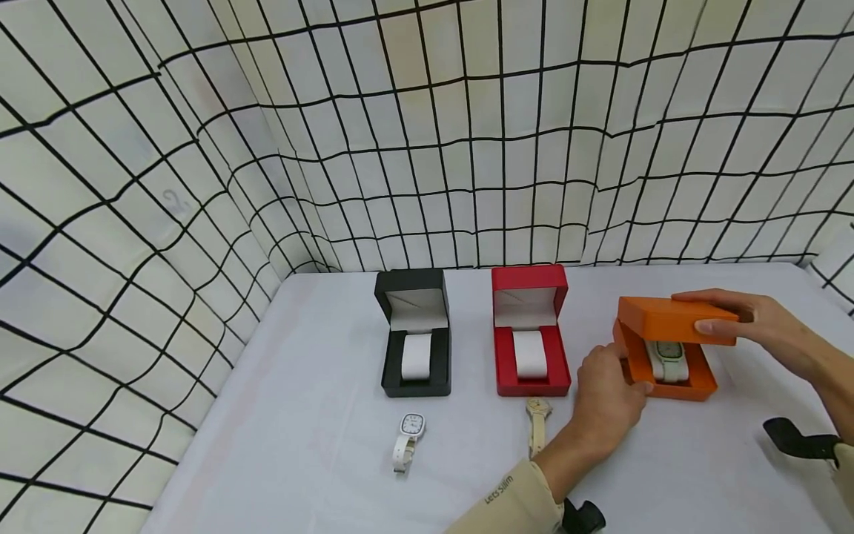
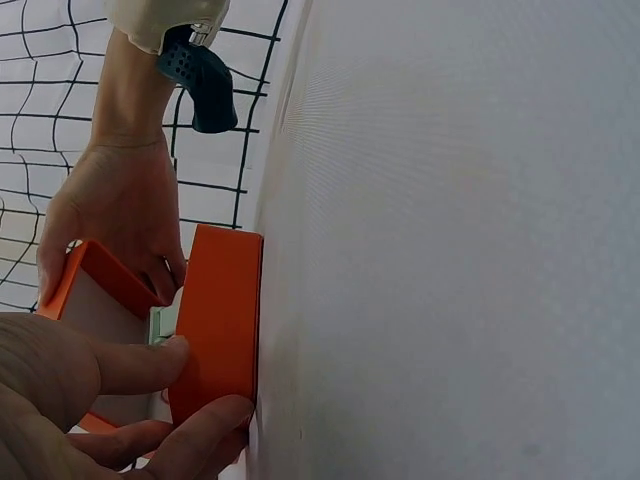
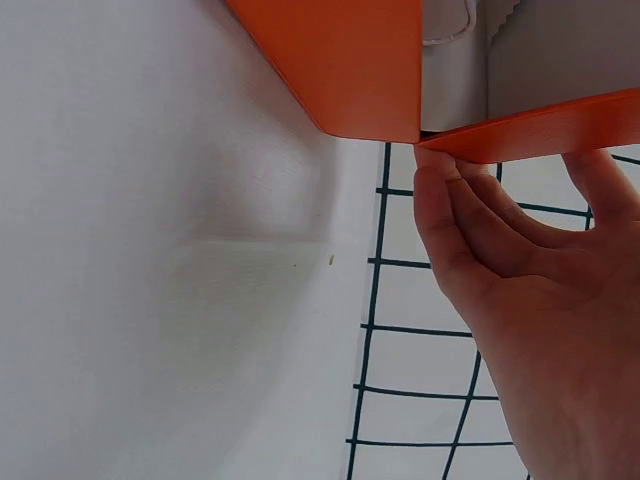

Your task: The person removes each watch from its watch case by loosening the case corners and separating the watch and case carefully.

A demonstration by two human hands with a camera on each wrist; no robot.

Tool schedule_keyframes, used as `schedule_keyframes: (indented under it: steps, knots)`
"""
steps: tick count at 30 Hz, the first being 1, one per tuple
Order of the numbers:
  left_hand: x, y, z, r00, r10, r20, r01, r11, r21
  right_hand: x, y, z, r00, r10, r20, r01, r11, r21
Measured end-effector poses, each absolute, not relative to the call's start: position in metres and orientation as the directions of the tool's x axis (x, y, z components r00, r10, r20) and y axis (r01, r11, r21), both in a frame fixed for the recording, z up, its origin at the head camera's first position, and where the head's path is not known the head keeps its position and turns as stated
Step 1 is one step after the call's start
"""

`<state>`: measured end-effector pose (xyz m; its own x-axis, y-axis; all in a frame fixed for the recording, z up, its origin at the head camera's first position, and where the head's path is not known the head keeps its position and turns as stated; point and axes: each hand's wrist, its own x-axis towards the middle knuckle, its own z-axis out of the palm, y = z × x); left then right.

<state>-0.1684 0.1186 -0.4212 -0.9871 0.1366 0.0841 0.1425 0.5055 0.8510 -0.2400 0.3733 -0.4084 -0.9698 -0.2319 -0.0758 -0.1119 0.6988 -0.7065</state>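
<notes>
An orange watch box (image 1: 700, 374) sits at the right of the table, its lid (image 1: 674, 317) tilted partway down over the base. Inside, a pale watch with a green-rimmed face (image 1: 669, 360) is wrapped round the cushion. My left hand (image 1: 603, 404) grips the base at its left side, thumb at the front edge; the left wrist view shows the thumb and fingers on the orange wall (image 2: 220, 320). With thumb and fingers, my right hand (image 1: 760, 322) holds the lid by its right end. From the right wrist, those fingers (image 3: 480, 220) meet the orange lid (image 3: 560, 125) near the hinge.
An open black watch box (image 1: 438, 371) and an open red one (image 1: 559, 371) stand left of the orange box, each with a white cushion. Before them lie a white watch (image 1: 408, 437) and a cream-gold watch (image 1: 537, 426), partly behind my left forearm. Black wire grid (image 1: 503, 141) borders the table.
</notes>
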Motion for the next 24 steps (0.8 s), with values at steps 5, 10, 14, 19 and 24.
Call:
schedule_keyframes:
  steps: [5,10,14,19,24]
  knots:
    - [-0.169,0.119,-0.421,-0.988,0.138,0.07,0.13,0.494,0.86,-0.247,0.375,-0.407,-0.969,-0.229,-0.094,-0.089,0.676,-0.732]
    - [-0.17,0.119,-0.422,-0.988,0.136,0.071,0.129,0.483,0.866,-0.25,0.376,-0.403,-0.971,-0.206,-0.124,-0.056,0.696,-0.716]
    - [-0.17,0.119,-0.422,-0.986,0.144,0.084,0.147,0.511,0.847,-0.252,0.372,-0.398,-0.964,-0.21,-0.161,-0.033,0.697,-0.716]
    - [-0.172,0.119,-0.422,-0.985,0.152,0.081,0.152,0.552,0.82,-0.256,0.366,-0.39,-0.958,-0.208,-0.196,-0.005,0.697,-0.717]
    - [-0.172,0.118,-0.423,-0.986,0.15,0.074,0.146,0.56,0.816,-0.259,0.363,-0.384,-0.952,-0.228,-0.202,-0.014,0.694,-0.72]
